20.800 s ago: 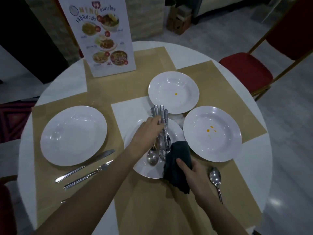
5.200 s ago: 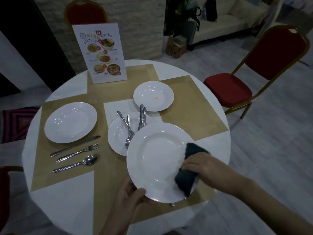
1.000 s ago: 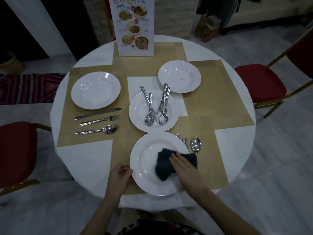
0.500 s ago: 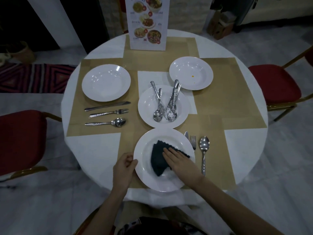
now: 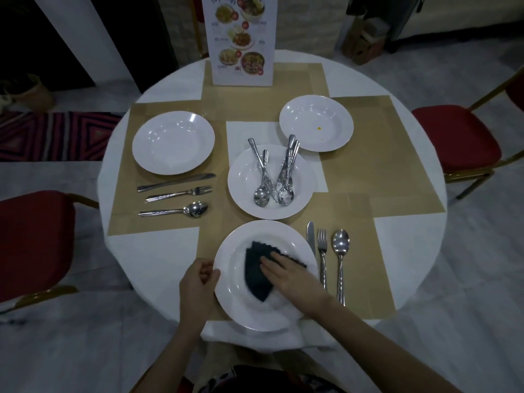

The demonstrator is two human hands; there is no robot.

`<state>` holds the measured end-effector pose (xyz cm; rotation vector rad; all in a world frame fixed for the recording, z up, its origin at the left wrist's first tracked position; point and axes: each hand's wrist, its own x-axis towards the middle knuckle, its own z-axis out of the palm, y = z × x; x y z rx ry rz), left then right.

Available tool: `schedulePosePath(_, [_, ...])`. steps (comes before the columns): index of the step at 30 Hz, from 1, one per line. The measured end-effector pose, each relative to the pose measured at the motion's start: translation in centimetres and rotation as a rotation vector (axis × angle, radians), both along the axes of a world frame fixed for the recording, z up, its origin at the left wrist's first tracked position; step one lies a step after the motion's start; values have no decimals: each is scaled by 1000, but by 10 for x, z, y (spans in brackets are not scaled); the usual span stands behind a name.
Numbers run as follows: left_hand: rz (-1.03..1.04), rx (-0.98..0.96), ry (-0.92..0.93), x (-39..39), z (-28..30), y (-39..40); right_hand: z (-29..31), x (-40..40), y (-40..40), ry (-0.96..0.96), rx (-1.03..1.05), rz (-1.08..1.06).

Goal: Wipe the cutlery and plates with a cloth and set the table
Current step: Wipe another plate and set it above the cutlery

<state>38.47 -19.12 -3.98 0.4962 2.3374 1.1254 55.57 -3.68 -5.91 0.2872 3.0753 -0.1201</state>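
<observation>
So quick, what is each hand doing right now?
Left hand: fingers curled at the rim of the near plate, steadying it.
Right hand: open, flat fingers pressing the dark cloth onto that plate.

- A menu stand [image 5: 242, 38] with food photographs is positioned upright at the far edge of the table.
- Tan placemats [image 5: 382, 154] are laid over the white tablecloth [image 5: 153, 256].
- A red padded chair [image 5: 456, 137] with a gold frame is located to the right of the table.
- A second red chair [image 5: 34, 236] is located to the left.
- A striped rug [image 5: 56, 134] is seen on the floor at far left.
- A cardboard box [image 5: 365, 43] is placed on the floor beyond the table.
</observation>
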Motion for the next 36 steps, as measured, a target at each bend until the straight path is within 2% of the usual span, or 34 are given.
schedulePosePath(4, [-9,5,-42,7,-1,3,9,28,39,42,107,-103])
schedulePosePath(7, [10,28,-65,14,-4,7,2,13,22,116,79,-161])
schedulePosePath(13, [45,23,-12,13,-2,9,4,-38,-47,7,-71,-21])
schedulePosePath(18, [63,13,-15,3,-4,1,-1,-1,-14,-69,-14,174])
schedulePosePath(21, [44,8,-23,6,-3,3,12,29,20,-55,40,90])
schedulePosePath(24, [-29,12,4,18,1,10,17,32,31,-48,28,-120])
schedulePosePath(27, [-122,20,107,25,3,11,11,12,8,3,-59,-175])
schedulePosePath(31, [-471,-27,544,23,-16,5,8,-11,-31,-79,-94,-54])
schedulePosePath(33, [-594,-76,592,20,-24,-2,5,-10,-31,-95,-74,-73])
schedulePosePath(36, [-610,-91,547,16,-32,-12,1,12,-8,-93,-18,-131])
